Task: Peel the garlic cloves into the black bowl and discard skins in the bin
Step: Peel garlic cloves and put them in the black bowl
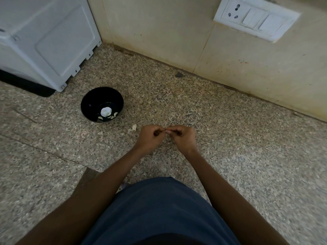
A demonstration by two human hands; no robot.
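Hands, left hand (148,137) and right hand (183,137), meet fingertip to fingertip, each grip curled and pinching a small pale garlic clove (166,131), evidently for peeling, near the round black bowl (92,103) at far left.

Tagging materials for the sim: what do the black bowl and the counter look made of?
Black bowl: glossy black, likely ceramic or melamine; small highlights on its inner wall, which of the two is unclear. Counter: speckled grey-brown stone, granite-like, with a dull polish; fine grain and a seam line show.
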